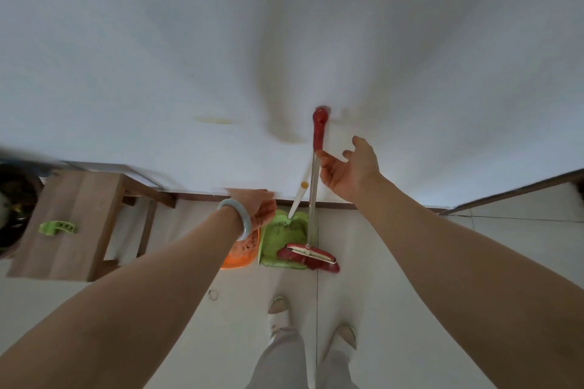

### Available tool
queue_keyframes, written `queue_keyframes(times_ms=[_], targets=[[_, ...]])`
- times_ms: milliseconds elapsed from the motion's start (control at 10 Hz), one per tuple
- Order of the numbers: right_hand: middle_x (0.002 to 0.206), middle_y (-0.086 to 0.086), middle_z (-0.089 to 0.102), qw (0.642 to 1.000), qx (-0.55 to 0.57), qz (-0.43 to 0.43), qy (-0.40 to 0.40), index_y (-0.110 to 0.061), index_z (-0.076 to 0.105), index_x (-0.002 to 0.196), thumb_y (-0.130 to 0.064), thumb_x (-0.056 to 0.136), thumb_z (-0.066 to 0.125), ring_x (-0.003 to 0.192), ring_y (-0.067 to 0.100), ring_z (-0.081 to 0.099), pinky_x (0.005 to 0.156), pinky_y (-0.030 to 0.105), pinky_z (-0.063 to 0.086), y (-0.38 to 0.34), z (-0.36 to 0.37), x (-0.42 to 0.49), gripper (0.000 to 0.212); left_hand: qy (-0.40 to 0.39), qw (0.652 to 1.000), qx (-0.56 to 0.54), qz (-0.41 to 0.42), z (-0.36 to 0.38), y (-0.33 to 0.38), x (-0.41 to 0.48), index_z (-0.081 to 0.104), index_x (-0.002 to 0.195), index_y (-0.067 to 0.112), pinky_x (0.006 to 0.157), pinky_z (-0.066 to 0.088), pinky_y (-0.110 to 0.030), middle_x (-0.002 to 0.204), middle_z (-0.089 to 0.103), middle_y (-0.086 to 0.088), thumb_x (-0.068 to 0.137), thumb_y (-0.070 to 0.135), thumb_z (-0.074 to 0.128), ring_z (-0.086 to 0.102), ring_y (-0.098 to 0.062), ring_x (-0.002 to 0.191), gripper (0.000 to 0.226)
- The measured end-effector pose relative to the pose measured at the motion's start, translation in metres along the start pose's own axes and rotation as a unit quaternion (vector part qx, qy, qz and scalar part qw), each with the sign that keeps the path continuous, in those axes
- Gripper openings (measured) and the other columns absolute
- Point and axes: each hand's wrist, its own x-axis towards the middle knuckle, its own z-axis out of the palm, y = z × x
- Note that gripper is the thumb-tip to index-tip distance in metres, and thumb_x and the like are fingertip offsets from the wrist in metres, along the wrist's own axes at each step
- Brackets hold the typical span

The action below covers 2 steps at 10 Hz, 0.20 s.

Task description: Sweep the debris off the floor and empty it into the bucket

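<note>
Broom upright against wall, red head in the mouth of the green dustpan at the floor's wall edge. Right hand spread, one fingertip at the shaft. Left hand, blurred, over orange bucket. Wooden stool far left.

My left hand is motion-blurred, so I cannot tell how its fingers lie; it covers much of the orange plastic basket. The dark round container is cut by the left edge.
</note>
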Motion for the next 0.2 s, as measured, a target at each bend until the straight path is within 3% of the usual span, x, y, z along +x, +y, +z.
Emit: queue_keyframes(times_ms=[100,200], targets=[[0.084,0.019,0.065,1.0,-0.003,-0.004,0.002,-0.016,0.025,0.141,-0.043,0.1,0.038,0.055,0.022,0.057,0.049,0.025,0.048,-0.003,0.005,-0.01,0.051,-0.011,1.0,-0.004,0.01,0.009,0.005,-0.011,0.056,0.088,0.011,0.049,0.056,-0.022,0.077,0.06,-0.007,0.093,0.009,0.058,0.058,-0.016,0.067,0.005],[0.082,0.019,0.063,1.0,-0.005,-0.002,0.011,-0.012,0.031,0.121,-0.043,0.1,0.038,0.057,0.023,0.058,0.05,0.026,0.047,-0.006,0.007,-0.021,0.039,-0.003,1.0,0.0,0.02,0.015,0.007,-0.021,0.056,0.085,0.012,0.046,0.053,-0.02,0.075,0.058,-0.007,0.093,0.008,0.057,0.056,-0.015,0.065,0.009]])
